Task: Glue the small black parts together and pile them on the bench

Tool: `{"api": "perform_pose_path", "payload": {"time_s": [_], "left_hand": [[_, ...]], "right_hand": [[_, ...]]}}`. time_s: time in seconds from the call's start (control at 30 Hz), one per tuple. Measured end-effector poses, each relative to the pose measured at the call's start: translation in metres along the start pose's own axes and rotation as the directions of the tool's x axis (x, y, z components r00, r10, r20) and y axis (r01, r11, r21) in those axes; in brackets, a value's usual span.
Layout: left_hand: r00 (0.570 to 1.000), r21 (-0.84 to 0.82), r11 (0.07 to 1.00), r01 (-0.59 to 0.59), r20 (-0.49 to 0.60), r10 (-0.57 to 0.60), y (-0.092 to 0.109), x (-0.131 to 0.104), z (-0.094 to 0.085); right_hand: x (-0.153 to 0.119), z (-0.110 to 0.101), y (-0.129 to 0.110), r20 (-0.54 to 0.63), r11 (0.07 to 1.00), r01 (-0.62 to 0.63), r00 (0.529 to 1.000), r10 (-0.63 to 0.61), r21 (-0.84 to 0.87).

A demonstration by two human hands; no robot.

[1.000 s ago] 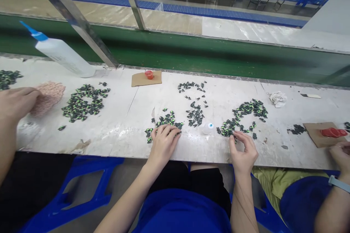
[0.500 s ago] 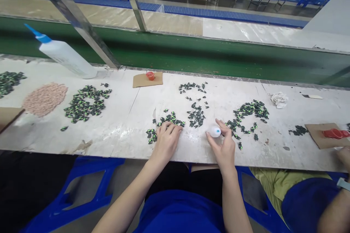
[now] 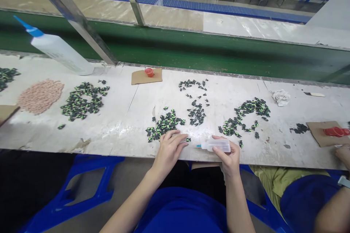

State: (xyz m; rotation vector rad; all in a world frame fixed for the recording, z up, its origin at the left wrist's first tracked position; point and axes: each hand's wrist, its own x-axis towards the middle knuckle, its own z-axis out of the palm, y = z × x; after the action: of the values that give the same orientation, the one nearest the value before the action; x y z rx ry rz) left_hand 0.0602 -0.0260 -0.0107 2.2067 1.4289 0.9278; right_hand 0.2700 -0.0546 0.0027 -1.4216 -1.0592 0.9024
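My right hand (image 3: 230,156) is closed round a small clear squeeze bottle (image 3: 221,145) with a blue needle tip, lying level and pointing left. My left hand (image 3: 172,149) pinches a small black-and-green piece (image 3: 188,139) at its fingertips, a short way from the needle. Just beyond my left hand lies a pile of similar black-and-green pieces (image 3: 165,122). Small plain black parts (image 3: 197,114) are scattered farther back between my hands. A second group of black-and-green pieces (image 3: 229,127) spreads beyond my right hand.
A large white bottle with a blue nozzle (image 3: 64,54) leans at the back left, near pink pellets (image 3: 41,96) and another dark pile (image 3: 84,102). A red cup (image 3: 149,72) sits on cardboard. Crumpled tissue (image 3: 281,97) lies right. Another person's hand (image 3: 343,154) is at the far right.
My left hand has drawn back from the pile with a piece at its fingertips. My right hand has come nearer me and turned the bottle so its needle points left.
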Motion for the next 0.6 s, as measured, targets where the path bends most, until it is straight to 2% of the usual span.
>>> {"api": "perform_pose_path", "payload": {"time_s": [0.23,0.4,0.6], "left_hand": [[1.0,-0.001,1.0,-0.001,-0.03,0.001,0.001,0.003,0.003],[0.999,0.022,1.0,-0.01,-0.038,0.01,0.002,0.004,0.003],[0.995,0.056,0.997,-0.047,-0.08,0.051,0.002,0.004,0.004]], "right_hand": [[-0.001,0.027,-0.006,-0.166,0.998,0.01,0.986,-0.021,-0.065],[0.0,0.034,-0.005,-0.152,0.986,0.036,0.987,-0.061,-0.164],[0.002,0.033,-0.004,-0.118,0.979,0.022,0.992,-0.047,-0.205]]}}
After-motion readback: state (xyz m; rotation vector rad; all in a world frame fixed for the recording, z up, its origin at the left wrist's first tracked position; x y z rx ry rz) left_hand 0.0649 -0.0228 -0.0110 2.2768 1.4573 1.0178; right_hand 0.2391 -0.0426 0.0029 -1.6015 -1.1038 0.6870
